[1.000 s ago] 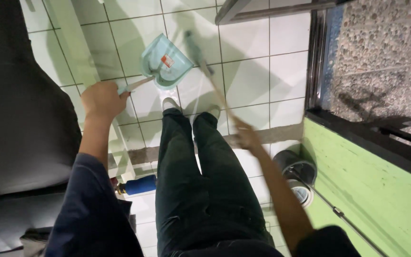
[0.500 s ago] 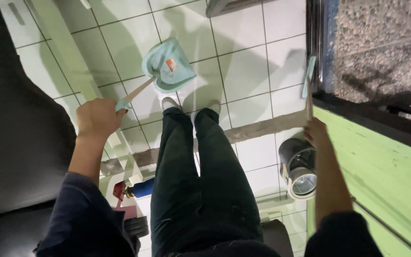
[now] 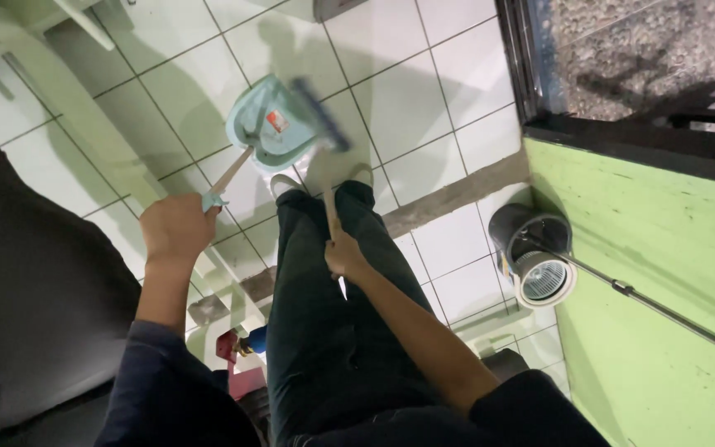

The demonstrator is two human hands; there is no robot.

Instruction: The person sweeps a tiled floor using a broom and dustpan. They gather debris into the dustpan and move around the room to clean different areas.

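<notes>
The floor (image 3: 424,74) was white tile with dark grout lines. A pale blue dustpan (image 3: 262,124) rested on it just ahead of the shoes, the broom head (image 3: 320,112) against its edge. A dark round fan (image 3: 535,257) lay near the green door.

Setting: indoor entrance area, at a doorway; whether home or small shop cannot be told. Evidence: white tiled floor (image 3: 448,74) with grey grout lines; dark door frame (image 3: 516,66) at far right, with rough speckled outdoor paving (image 3: 639,41) beyond it; green painted wall (image 3: 664,240) on the right, paint scuffed, a thin metal rod (image 3: 664,308) running across it; a grey threshold strip (image 3: 457,192) set in the tiles; a black spotlight fixture (image 3: 535,257) standing on the floor by the wall.
</notes>
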